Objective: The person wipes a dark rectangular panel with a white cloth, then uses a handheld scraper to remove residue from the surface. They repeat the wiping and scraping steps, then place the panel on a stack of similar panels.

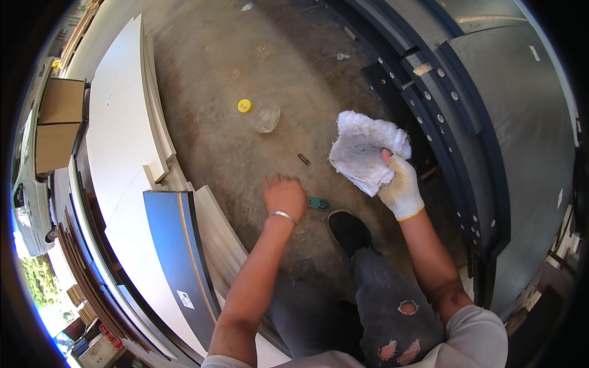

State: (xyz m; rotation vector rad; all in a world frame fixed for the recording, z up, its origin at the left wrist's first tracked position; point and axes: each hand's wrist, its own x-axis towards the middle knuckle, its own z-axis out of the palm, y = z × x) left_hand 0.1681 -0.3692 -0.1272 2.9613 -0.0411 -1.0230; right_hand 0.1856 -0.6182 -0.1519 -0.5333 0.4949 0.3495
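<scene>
My right hand (402, 187), in a white knit glove with its thumb tip bare, grips a white fluffy rag (368, 150) with grey smudges across its middle. Held out over the floor is my left hand (285, 197), bare, with a metal bracelet (282, 214) at the wrist. Its fingers are apart and nothing shows in them. Just right of that hand lies a flat teal tool (318, 203) with a round hole; I cannot make out its kind. A small dark oblong piece (304, 159) lies farther off. Beyond it are a clear plastic container (268, 118) and a yellow lid (245, 105).
Long white boards (119, 122) are stacked on the left, with a dark blue-faced panel (178, 251) near me. Dark panels (515, 122) with round-holed edges stand along the right. My black shoe (350, 232) is on the concrete floor (208, 80). A parked vehicle (34, 208) shows far left.
</scene>
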